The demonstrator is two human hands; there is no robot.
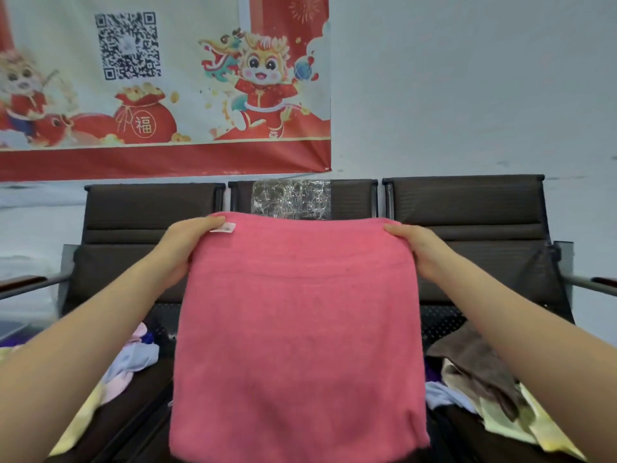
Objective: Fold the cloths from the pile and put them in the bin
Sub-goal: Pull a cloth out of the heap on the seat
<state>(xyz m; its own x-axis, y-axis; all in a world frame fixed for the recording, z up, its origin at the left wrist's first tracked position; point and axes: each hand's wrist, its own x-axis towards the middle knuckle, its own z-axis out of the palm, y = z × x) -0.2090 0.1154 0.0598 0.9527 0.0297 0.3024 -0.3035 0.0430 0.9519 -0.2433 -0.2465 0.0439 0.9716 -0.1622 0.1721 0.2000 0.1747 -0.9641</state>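
A pink cloth (300,329) hangs flat in front of me, held up by its two top corners. My left hand (187,245) pinches the top left corner, beside a small white label (223,227). The top right corner is gripped by my right hand (414,245). The cloth's lower edge reaches down over the seats and hides what lies behind it. Loose cloths lie on the seats at the left (133,359) and at the right (484,389). No bin is in view.
A row of dark brown seats (467,212) with metal armrests (584,282) stands against the white wall. A clear plastic sheet (290,198) sticks to the middle backrest. A red banner (160,95) hangs on the wall above.
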